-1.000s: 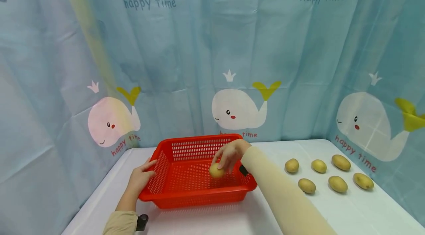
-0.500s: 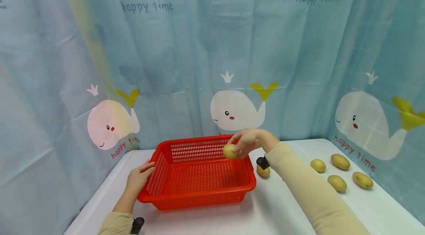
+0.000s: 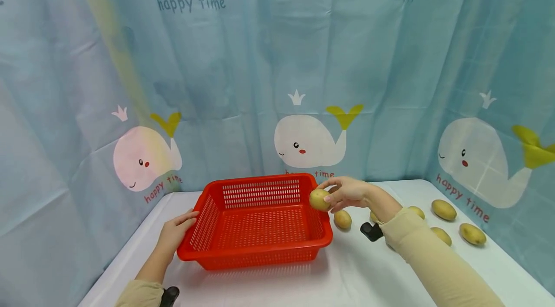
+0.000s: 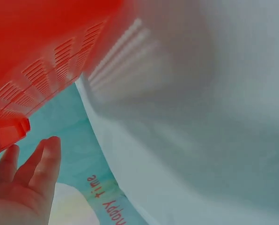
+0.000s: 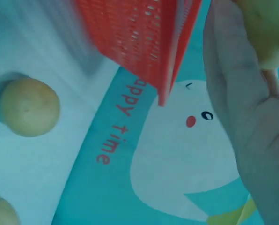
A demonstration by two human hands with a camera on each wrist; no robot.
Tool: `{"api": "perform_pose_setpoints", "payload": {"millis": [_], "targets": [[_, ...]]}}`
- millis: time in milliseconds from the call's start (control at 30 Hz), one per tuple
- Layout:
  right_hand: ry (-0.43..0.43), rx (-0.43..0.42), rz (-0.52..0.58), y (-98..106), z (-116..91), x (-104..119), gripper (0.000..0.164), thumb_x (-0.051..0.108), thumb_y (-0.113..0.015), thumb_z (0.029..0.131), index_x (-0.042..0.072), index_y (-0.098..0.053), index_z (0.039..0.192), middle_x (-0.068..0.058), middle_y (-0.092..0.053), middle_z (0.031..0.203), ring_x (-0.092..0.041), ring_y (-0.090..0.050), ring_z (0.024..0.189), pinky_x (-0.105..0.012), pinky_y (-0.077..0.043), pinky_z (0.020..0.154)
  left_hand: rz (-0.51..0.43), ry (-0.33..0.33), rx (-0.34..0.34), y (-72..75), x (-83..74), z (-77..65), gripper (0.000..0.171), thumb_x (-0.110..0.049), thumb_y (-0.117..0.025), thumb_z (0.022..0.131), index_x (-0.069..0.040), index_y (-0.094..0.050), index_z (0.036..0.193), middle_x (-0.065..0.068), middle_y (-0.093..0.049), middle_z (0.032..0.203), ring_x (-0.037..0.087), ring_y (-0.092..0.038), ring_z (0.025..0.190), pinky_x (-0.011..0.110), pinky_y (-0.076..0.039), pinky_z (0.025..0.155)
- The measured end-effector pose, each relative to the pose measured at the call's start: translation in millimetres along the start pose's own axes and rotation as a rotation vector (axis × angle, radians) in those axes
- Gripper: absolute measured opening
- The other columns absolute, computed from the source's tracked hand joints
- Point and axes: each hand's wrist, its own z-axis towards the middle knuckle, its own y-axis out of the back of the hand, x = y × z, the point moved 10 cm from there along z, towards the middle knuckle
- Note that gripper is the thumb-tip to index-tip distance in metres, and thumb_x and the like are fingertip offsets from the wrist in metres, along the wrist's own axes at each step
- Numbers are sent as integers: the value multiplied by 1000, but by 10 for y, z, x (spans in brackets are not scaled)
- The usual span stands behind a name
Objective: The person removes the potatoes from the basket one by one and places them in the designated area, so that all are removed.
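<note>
Pinched between the thumb and fingers of my right hand (image 3: 349,193) is a potato (image 3: 319,199), held up over the right rim of a red plastic basket (image 3: 256,250). That same potato (image 5: 267,29) fills the top right corner of the right wrist view. On the basket's left side, my left hand (image 3: 175,230) has its fingers at the rim. From the left wrist, the fingers (image 4: 46,164) of that hand look fairly straight beside the basket's edge. Another potato (image 3: 342,219) lies on the table just right of the basket, below my right hand.
More potatoes lie on the white tabletop (image 3: 368,273) to the right, among them one potato (image 3: 444,210) near the back and another potato (image 3: 472,234) near the right edge. My right forearm partly covers several. A blue whale-print curtain (image 3: 243,75) stands behind the table.
My right hand has lifted the potato out of the basket and carried it right to above the rim. The left hand stays at the basket's left side.
</note>
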Motion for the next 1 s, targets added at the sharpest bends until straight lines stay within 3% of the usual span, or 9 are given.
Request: {"api": "perform_pose_setpoints", "payload": {"millis": [133,333,667,800,1000], "targets": [[12,-66,31,91,-135,-120,43,3,-63,89,-7,-49,127,-18,-61,103,-30,-66,83,-47,-55,85,1,-2,14,-3,40,-73,48,-21,-48,101,4,-43,141,18,-28,152,42,-20,143,52,-29,110],[29,-218,36,228,-319,-311,46,8,-65,91,-8,-46,130,-18,-59,105,-29,-68,89,-40,-57,81,7,4,-4,16,85,-182,47,-20,-47,101,4,-42,141,18,-29,151,41,-18,143,54,-25,112],[-9,-443,26,364,-553,-776,45,3,-67,89,-9,-47,127,-19,-59,101,-31,-68,84,-40,-58,75,15,27,-17,3,117,-228,49,-25,-49,101,2,-43,141,16,-28,152,43,-19,143,52,-31,108],[-29,-464,34,343,-578,-948,43,1,-69,86,-8,-49,124,-19,-57,98,-28,-67,79,-37,-58,71,1,49,-14,14,162,-241,52,-30,-50,100,1,-42,141,16,-27,153,43,-20,142,50,-33,106],[-90,-503,-70,366,-594,-1140,43,5,-74,82,-4,-55,121,-16,-57,98,-21,-58,79,-34,-53,64,16,43,-3,28,127,-226,50,-29,-49,101,-1,-41,142,14,-27,153,41,-21,143,48,-33,106]]}}
